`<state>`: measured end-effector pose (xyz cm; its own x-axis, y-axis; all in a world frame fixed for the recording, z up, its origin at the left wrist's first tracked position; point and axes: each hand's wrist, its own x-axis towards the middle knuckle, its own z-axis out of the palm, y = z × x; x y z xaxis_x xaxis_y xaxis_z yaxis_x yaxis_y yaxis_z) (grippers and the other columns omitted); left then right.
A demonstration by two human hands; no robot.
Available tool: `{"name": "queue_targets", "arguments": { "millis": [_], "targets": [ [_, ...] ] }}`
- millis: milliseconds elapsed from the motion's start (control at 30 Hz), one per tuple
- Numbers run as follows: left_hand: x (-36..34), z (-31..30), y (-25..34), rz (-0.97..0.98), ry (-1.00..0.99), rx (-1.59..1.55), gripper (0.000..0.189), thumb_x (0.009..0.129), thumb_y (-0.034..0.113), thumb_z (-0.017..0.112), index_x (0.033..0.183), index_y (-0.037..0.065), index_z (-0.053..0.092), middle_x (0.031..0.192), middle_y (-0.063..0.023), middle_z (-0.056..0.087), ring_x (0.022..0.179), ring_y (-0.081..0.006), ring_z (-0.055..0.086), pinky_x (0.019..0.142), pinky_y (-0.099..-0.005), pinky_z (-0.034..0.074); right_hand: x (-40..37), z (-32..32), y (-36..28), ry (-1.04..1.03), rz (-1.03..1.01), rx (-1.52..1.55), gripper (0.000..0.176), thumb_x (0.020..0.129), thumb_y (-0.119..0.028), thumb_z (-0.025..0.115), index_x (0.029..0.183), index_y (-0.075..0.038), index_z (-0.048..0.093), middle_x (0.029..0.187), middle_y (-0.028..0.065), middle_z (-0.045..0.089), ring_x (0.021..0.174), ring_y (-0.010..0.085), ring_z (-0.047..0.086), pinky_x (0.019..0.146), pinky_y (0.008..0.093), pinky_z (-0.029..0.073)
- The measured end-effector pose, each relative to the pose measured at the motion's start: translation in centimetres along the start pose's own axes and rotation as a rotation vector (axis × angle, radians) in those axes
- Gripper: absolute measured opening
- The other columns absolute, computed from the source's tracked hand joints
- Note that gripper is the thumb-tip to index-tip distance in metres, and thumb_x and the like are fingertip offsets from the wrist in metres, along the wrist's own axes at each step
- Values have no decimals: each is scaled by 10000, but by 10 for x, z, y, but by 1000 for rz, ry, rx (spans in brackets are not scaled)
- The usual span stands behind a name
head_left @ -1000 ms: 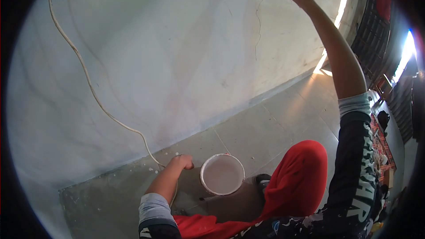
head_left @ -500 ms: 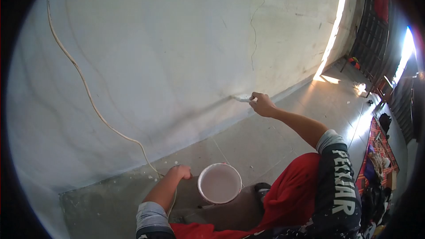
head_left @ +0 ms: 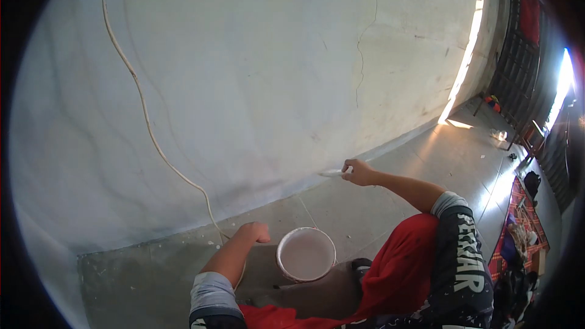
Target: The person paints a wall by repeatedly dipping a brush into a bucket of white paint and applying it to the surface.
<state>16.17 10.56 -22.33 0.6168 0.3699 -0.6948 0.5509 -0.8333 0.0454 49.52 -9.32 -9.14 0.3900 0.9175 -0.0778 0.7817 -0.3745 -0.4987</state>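
A paintbrush (head_left: 333, 173) with whitish bristles is gripped in my right hand (head_left: 361, 173), its tip at the foot of the wall just above the floor line. My left hand (head_left: 257, 232) is closed in a fist beside the bucket, with nothing seen sticking out of it. The round bucket (head_left: 278, 254) stands on the floor between my hands, its rim smeared white and pale liquid inside. Behind my left forearm passes a cream-coloured cable (head_left: 149, 128) that hangs down the wall.
The pale wall (head_left: 244, 85) has a thin crack (head_left: 361, 55). Grey floor tiles (head_left: 420, 152) stretch right, with sunlight patches. A red plaid cloth (head_left: 518, 207) with piled items lies at the right, and a dark slatted frame (head_left: 518, 42) stands at the back.
My right hand has moved the paintbrush down the wall, from above the base to near the floor line. My left hand stays closed near the bucket. The view has shifted slightly.
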Motion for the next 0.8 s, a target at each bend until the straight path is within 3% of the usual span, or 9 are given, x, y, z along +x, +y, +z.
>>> {"name": "queue_targets", "arguments": {
  "millis": [67, 167, 500, 600, 800],
  "targets": [
    [-8, -3, 0, -10, 16, -15, 417, 701, 169, 550, 1075, 52, 693, 1154, -198, 652, 1082, -336, 631, 910, -434, 508, -5, -6, -10, -18, 60, 12, 329, 823, -299, 683, 1018, -40, 632, 1008, 224, 646, 993, 356, 613, 839, 445, 477],
    [-21, -12, 1, -16, 24, -28, 424, 698, 169, 551, 1081, 55, 693, 1155, -196, 653, 1086, -336, 630, 912, -434, 508, -5, -5, -4, -23, 77, -13, 343, 825, -292, 684, 1038, -30, 627, 1046, 234, 635, 1015, 365, 605, 857, 442, 473],
    [-17, -11, 4, -25, 25, -28, 420, 699, 172, 550, 1075, 53, 695, 1151, -194, 655, 1080, -328, 633, 907, -429, 512, -10, -3, -4, -10, 66, -24, 355, 819, -284, 689, 1061, -32, 629, 1050, 228, 639, 1026, 363, 605, 876, 434, 472],
    [-13, -11, 1, 33, -7, 20, 438, 760, 229, 542, 1121, 14, 667, 1185, -211, 634, 1093, -352, 619, 921, -454, 498, -11, -3, -5, -44, 94, -20, 347, 816, -281, 690, 1052, -33, 632, 1024, 222, 648, 1006, 355, 615, 856, 432, 476],
    [-14, -11, 2, 17, -1, -15, 429, 748, 212, 537, 1102, 13, 676, 1169, -220, 637, 1085, -354, 622, 916, -452, 501, -8, 0, 3, -34, 72, -35, 330, 803, -277, 698, 1025, -40, 640, 931, 198, 667, 921, 340, 640, 787, 433, 487]
  ]
}}
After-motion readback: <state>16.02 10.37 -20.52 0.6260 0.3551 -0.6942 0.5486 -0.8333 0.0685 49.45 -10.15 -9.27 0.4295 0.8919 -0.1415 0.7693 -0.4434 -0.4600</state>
